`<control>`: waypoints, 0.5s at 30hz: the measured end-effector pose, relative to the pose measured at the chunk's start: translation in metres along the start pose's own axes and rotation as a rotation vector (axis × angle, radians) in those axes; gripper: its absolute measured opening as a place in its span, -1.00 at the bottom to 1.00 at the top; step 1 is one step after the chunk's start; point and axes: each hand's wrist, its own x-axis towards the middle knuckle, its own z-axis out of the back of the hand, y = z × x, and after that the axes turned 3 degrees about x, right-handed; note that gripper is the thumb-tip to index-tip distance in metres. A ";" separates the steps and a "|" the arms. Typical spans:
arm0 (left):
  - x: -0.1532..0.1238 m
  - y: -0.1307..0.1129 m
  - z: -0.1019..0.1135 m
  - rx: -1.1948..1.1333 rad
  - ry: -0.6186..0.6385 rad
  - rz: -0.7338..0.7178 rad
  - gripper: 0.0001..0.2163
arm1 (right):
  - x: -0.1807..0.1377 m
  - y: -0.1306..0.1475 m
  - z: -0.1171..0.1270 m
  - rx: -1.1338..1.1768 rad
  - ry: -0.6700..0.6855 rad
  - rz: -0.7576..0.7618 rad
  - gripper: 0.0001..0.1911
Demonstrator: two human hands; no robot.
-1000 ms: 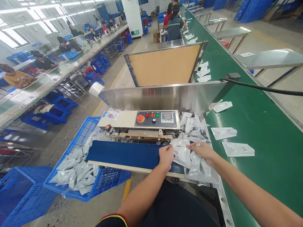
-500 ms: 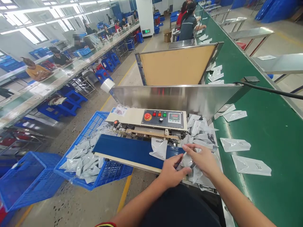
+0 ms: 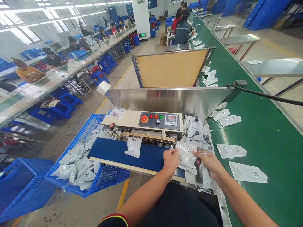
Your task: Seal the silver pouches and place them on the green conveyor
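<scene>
My left hand (image 3: pixel 170 161) pinches the left edge of a plump, shiny white pouch (image 3: pixel 187 157). With fingers closed, my right hand (image 3: pixel 207 161) grips the same pouch at its right side. The pouch hangs at the right end of the blue belt (image 3: pixel 106 151) of a band sealer (image 3: pixel 127 118). Farther left, another white pouch (image 3: pixel 133 147) lies on that belt, its top edge at the sealing bar. More pouches (image 3: pixel 195 127) are heaped just right of the machine, and one pouch (image 3: pixel 204 176) is partly behind my right hand.
A blue crate (image 3: pixel 87 192) full of pouches stands left of the belt, beside another blue crate (image 3: pixel 23 189). Flat pouches lie along the green conveyor (image 3: pixel 267 142) at right. A metal panel (image 3: pixel 170 97) rises behind the sealer. Co-workers (image 3: pixel 181 31) sit farther off.
The pouch on the belt has moved left along the sealer. My hands have drawn apart and hold a pouch stretched out between them, more plainly visible than before.
</scene>
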 end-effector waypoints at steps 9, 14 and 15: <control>0.005 0.002 0.068 -0.183 -0.176 -0.051 -0.55 | 0.010 0.021 -0.029 -0.065 0.117 0.045 -0.53; -0.039 -0.003 0.101 0.000 -0.115 -0.226 -0.55 | -0.028 0.013 -0.037 -0.032 0.043 0.206 -0.36; -0.047 -0.005 0.095 0.035 0.027 -0.243 -0.56 | -0.035 0.011 -0.044 -0.032 0.041 0.231 -0.33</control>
